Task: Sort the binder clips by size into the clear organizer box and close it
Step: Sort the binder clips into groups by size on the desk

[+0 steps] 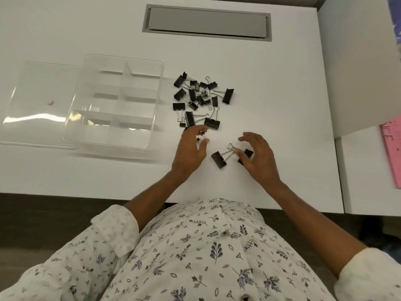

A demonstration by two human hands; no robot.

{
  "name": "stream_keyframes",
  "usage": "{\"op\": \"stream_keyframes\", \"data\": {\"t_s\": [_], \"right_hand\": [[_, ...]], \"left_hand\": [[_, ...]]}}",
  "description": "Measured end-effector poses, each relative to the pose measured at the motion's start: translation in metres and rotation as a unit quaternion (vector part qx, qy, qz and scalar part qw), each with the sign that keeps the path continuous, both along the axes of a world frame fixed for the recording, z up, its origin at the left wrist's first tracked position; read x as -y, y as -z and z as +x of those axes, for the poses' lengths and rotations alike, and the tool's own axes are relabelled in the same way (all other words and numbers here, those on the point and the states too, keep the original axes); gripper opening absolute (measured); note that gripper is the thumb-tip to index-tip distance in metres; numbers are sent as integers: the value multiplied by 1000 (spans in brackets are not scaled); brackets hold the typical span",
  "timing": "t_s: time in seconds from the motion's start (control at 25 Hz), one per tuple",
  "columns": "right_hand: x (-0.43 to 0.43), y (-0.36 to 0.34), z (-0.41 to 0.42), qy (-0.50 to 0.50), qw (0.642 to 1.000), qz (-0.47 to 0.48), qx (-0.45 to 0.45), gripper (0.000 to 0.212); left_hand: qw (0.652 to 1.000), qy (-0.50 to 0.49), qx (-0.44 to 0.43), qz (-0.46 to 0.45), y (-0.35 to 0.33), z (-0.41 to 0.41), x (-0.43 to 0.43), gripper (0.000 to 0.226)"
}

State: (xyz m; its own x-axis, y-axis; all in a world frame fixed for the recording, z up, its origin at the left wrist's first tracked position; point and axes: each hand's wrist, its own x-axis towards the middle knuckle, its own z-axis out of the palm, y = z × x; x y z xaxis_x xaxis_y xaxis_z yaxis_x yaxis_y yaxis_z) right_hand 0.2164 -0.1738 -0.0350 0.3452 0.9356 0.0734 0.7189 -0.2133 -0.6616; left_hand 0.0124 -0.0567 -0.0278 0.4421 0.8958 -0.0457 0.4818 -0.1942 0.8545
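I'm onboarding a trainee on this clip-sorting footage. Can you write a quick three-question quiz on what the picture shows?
1. True or false: the organizer box already holds clips.
2. The lid lies: A) shut on the box, B) beside the box, on its left, C) on the person's lap.
3. Which hand is nearer the pile of binder clips?
Key: 1 false; 2 B; 3 the left hand.

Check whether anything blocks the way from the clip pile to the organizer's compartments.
Nothing visible does. The organizer box lies open, its lid set off to the side, and only bare desk separates it from the pile of binder clips.
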Motion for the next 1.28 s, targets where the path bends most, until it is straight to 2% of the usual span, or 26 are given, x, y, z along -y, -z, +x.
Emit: {"op": "stream_keyframes", "data": {"t_s": [0.12,0.24,0.32,0.36,0.48,0.6,0.72,0.84,1.04,1.16,1.28], "right_hand": [[-44,-1,-5,-70,997,-20,33,44],[-88,1,-23,-161,976,-91,112,60],[-105,3,-31,-201,960,-98,166,57],[-109,5,-32,-201,960,-97,169,50],[-114,5,-28,-160,977,-90,105,20],[-108,6,-12,-126,989,-74,26,10],[-92,1,10,-64,995,-22,-67,29],[-72,-8,35,-29,991,-52,-120,53],[-46,-16,66,-152,973,-122,-124,65],[-47,-19,68,-249,955,-145,-74,67],[-53,-20,64,-296,939,-173,-33,68]], "left_hand": [[995,-38,-72,59,-1,-6,-30,38],[984,5,-170,49,6,-10,-52,52],[970,52,-225,80,9,-10,-59,54],[966,61,-234,90,9,-9,-62,52],[971,47,-221,84,6,-6,-70,43],[976,39,-205,57,7,-6,-81,42],[981,28,-189,32,5,-9,-91,49],[982,12,-188,29,0,-6,-96,52],[982,6,-187,26,-3,-4,-102,51],[980,14,-196,32,-5,-4,-104,50],[985,-4,-167,38,-7,-3,-103,44]]}}
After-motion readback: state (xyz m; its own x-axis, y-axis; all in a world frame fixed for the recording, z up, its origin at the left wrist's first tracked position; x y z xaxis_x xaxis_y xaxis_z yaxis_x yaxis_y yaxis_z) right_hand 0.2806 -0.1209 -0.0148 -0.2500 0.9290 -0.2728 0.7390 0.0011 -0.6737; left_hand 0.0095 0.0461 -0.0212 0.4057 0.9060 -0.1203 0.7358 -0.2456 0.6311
